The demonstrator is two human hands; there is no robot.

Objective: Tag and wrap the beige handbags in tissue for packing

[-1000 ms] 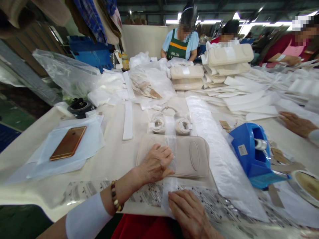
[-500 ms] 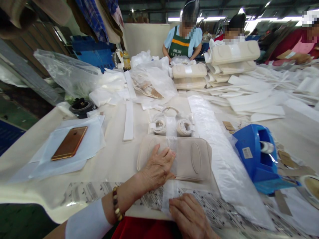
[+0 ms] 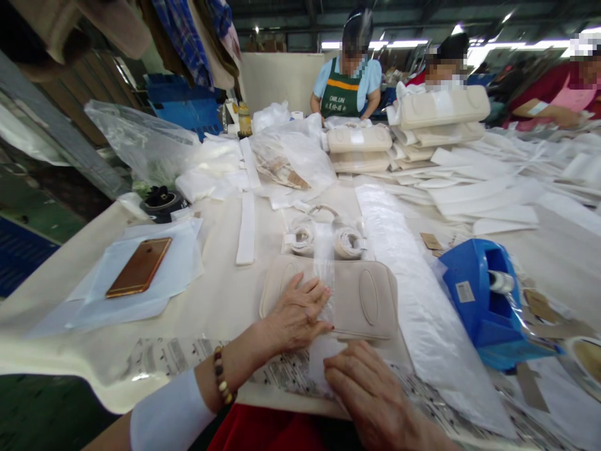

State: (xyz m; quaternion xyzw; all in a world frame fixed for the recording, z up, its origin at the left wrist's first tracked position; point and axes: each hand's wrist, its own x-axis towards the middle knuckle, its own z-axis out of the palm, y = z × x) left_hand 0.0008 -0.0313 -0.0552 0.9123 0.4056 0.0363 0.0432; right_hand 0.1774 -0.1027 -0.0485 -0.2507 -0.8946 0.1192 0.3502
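A flat beige bag panel (image 3: 350,294) with stitched oval shapes lies in front of me. Down its middle runs a whitish translucent strip (image 3: 323,244). My left hand (image 3: 298,316) rests flat on the panel and strip, its fingers extended. At the panel's near edge, the curled fingers of my right hand (image 3: 369,382) grip the strip's near end, which is lifted and bent. Two wrapped rolled straps (image 3: 349,242) and a thin handle (image 3: 323,208) lie just beyond the panel, with the strip passing between the rolls.
A phone (image 3: 139,267) lies on white sheets at left. A blue tape dispenser (image 3: 474,300) stands at right, beside a long white padded sleeve (image 3: 413,313). Stacked beige bags (image 3: 359,139), plastic bags (image 3: 300,150) and white sheets cover the far side. Co-workers (image 3: 347,81) are across the table.
My right hand has moved slightly up toward the panel, bringing the strip's near end up and folding it. My left hand stays pressed on the panel. The view has shifted slightly.
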